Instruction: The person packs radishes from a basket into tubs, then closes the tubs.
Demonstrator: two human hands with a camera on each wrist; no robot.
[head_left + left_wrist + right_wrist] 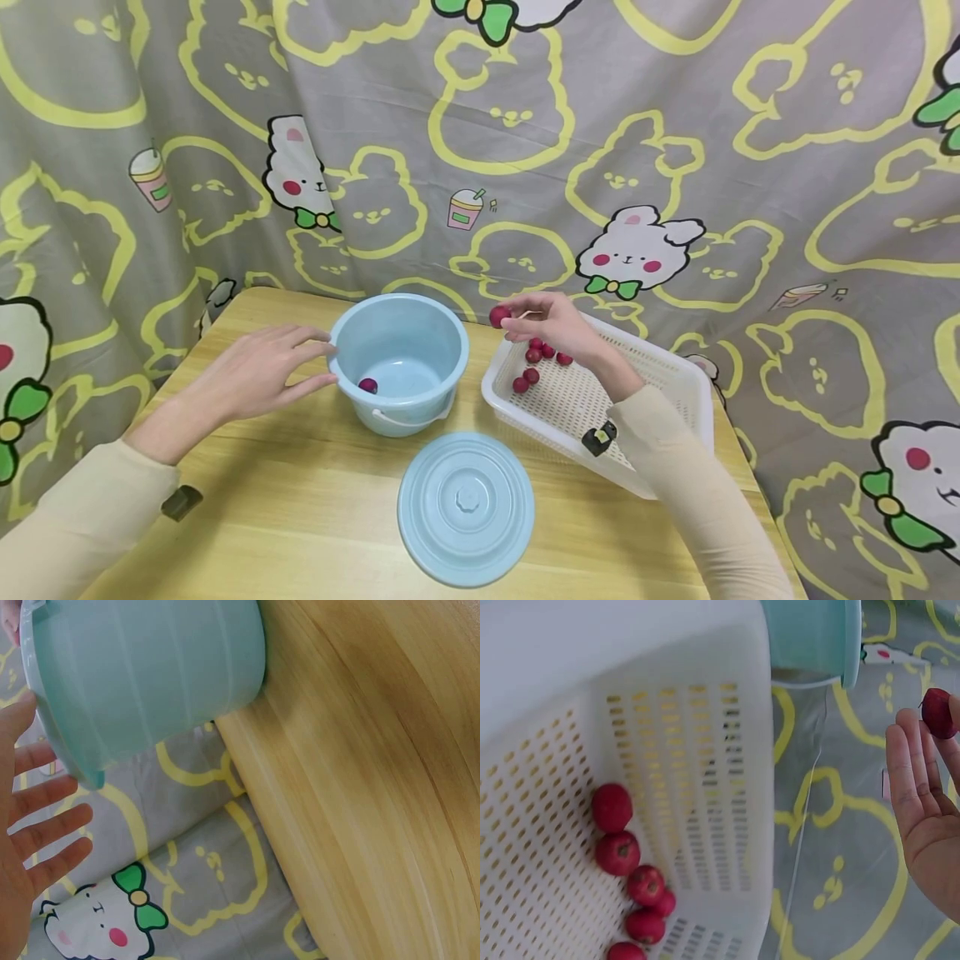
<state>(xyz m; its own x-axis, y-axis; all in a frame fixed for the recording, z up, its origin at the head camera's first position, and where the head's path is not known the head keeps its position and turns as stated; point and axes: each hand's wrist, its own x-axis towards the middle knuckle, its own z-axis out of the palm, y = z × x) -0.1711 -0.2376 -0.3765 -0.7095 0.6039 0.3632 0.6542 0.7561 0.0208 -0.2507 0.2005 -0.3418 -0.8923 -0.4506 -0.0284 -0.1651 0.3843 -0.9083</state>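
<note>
My right hand (pixel 564 332) pinches a small round red fruit (pixel 500 317) between thumb and fingertips, above the basket's near-bucket end. In the right wrist view, that fruit (pixel 938 713) looks dark red, and the other fingers stretch out beside it. A light blue bucket (pixel 408 333) stands upright to the left, with one dark red fruit (pixel 367 385) on its bottom. At the bucket's left rim is my left hand (pixel 255 375), its fingers spread and fairly straight, fingertips right at the edge. The left wrist view shows this hand (pixel 30 817) beside the rim too.
A white perforated basket (pixel 540 429) holds several red fruits (pixel 617 853) near its bucket-side end. In front of the bucket lies a round blue lid (pixel 467 508) on the wooden table (pixel 300 508). Behind the table hangs a patterned grey curtain (pixel 405 108).
</note>
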